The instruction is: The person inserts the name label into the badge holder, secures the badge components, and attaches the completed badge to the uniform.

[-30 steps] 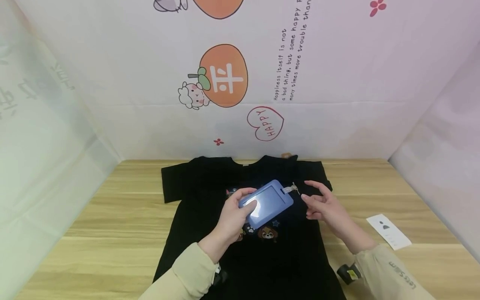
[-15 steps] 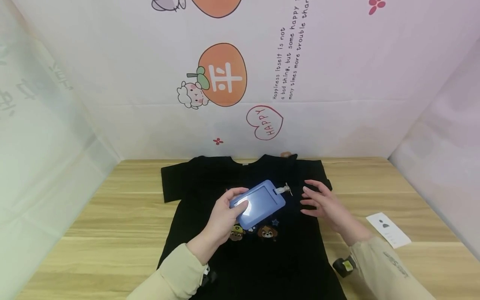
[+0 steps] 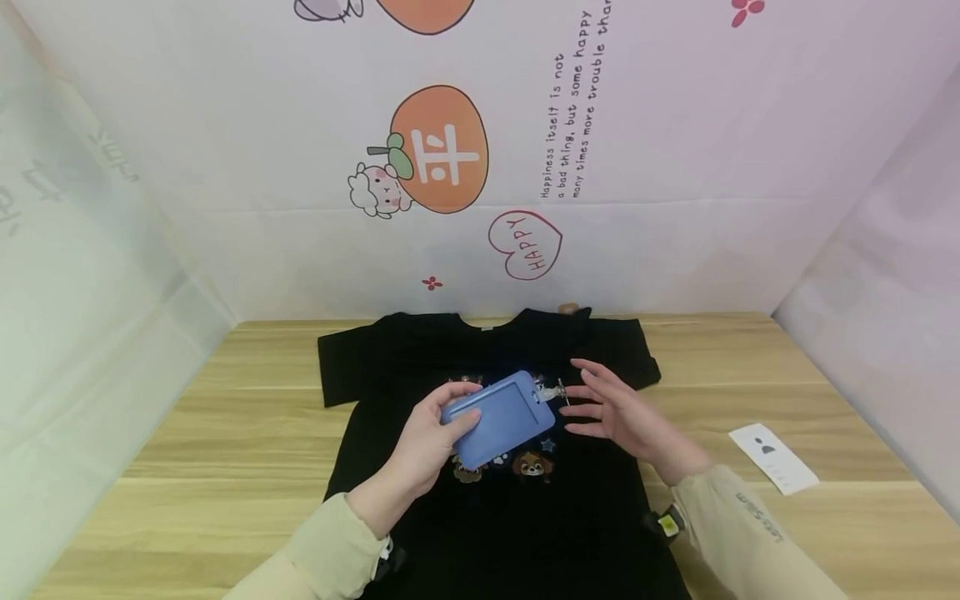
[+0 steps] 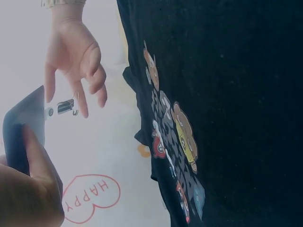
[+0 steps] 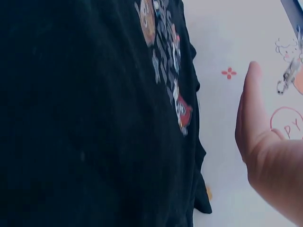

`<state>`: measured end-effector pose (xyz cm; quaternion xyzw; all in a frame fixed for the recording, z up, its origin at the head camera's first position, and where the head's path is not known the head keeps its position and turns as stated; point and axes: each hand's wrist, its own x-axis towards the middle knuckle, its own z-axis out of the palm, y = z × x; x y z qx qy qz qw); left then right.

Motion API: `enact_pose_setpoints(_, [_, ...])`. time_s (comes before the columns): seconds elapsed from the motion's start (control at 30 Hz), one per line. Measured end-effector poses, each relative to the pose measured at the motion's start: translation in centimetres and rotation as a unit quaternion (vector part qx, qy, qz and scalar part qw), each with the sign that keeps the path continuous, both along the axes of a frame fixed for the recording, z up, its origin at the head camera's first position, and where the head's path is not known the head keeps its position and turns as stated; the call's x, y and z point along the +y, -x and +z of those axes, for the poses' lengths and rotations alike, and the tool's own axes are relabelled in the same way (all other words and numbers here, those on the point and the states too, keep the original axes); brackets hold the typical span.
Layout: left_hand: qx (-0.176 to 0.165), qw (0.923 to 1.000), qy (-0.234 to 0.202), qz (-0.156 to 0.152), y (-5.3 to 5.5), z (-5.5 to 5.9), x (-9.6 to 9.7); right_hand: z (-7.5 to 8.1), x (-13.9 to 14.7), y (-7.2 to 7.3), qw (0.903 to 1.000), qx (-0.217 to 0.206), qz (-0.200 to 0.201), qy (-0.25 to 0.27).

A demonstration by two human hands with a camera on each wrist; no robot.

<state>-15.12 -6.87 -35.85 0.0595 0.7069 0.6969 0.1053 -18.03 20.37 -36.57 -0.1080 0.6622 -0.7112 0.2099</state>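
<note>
Cardholder (image 3: 501,423) over shirt (image 3: 525,525), card (image 3: 774,458) right

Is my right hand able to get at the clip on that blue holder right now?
Probably yes: the right hand looks empty and sits beside the clip, with nothing visible between them.

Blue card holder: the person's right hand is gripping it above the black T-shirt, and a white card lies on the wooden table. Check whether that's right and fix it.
The hand is wrong: the head view shows the left hand gripping the blue card holder above the black T-shirt; the white card does lie on the wooden table.
</note>
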Motion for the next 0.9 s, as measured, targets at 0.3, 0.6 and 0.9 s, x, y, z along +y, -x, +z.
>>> enact_pose_setpoints(0.3, [-0.004,1.0000,0.008,-0.004,-0.2,-0.4,-0.5,-0.1,-1.2,-0.2,0.9987,-0.010,0.044,0.023])
enact_pose_setpoints(0.6, [-0.003,0.9996,0.026,-0.012,-0.1,-0.7,-0.9,0.2,-1.4,-0.6,0.9997,0.001,0.017,0.017])
enact_pose_setpoints(0.9, [-0.008,0.9993,0.024,-0.027,0.0,-0.8,-1.0,0.8,-1.2,-1.3,0.9986,0.034,0.040,0.004])
